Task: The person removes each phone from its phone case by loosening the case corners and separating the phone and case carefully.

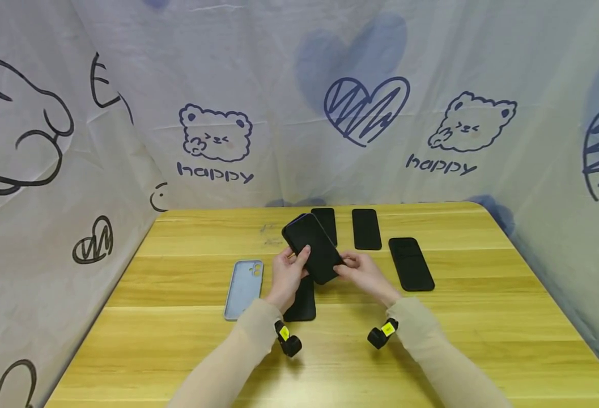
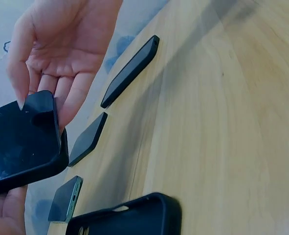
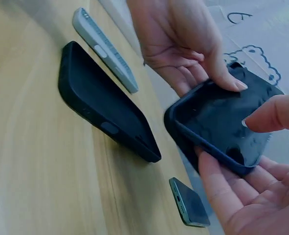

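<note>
Grips black case [image 1: 314, 250] in left hand [image 1: 286, 276] and pinches its near right corner with right hand [image 1: 363, 271] (cannot confirm any phone inside); holds it above wooden table [image 1: 483, 340], near second case [image 1: 303, 301].

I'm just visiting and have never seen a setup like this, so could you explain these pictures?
There's no robot here, only a person's left hand and right hand. The head picture comes from a camera worn on the head; the other two come from wrist cameras, one on each arm. On the wooden table lie a pale blue phone case, an open black case beside it, two dark phones at the back and a black phone-shaped piece further right. Both hands hold a dark item resembling a phone case; whether a phone is inside isn't clear.
</note>
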`<state>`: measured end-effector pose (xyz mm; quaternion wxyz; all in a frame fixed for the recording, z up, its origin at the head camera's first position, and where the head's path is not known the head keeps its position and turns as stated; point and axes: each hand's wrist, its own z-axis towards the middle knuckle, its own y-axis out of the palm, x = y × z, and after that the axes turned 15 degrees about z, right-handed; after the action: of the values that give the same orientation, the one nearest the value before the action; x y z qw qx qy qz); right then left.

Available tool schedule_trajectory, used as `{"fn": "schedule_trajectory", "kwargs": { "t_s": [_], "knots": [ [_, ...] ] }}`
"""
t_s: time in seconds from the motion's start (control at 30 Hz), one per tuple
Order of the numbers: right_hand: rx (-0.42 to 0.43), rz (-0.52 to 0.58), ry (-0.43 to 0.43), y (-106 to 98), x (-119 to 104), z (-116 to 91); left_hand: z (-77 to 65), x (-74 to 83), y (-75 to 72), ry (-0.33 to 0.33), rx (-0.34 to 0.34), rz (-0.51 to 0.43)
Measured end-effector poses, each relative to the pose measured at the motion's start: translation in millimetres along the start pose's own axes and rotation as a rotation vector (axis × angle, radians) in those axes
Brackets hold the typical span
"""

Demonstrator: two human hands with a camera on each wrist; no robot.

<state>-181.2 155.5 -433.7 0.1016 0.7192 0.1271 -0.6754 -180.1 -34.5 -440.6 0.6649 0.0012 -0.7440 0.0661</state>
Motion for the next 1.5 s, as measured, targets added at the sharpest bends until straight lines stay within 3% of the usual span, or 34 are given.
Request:
{"fn": "schedule_trajectory", "kwargs": {
  "t_s": [0.37,0.7,0.87,1.0,1.1,1.23,1.37,1.5],
  "knots": [
    [0.022,-0.062,-0.170,11,1,2,0.7,0.7,6.6,-0.043,0.080,0.043],
    [0.076,-0.183,-0.304,19,0,-2,0.5,1.7,9.5,-0.054,0.108,0.081],
    [0.152,-0.273,-0.395,23,3,-4,2.2,0.7,8.2,-0.061,0.099,0.097],
    [0.209,-0.327,-0.451,25,5,-5,2.6,-0.4,5.1,-0.064,0.041,0.098],
    [0.238,-0.309,-0.426,25,7,-5,2.6,0.6,2.0,-0.066,-0.024,0.093],
    [0.277,-0.181,-0.315,20,8,-4,1.6,4.4,-2.8,-0.070,-0.095,0.130],
    [0.297,-0.029,-0.237,10,8,-3,0.1,8.8,-8.7,-0.060,-0.125,0.153],
    [0.288,0.092,-0.178,-4,8,-6,0.2,11.7,-13.9,-0.046,-0.145,0.115]
  ]
}}
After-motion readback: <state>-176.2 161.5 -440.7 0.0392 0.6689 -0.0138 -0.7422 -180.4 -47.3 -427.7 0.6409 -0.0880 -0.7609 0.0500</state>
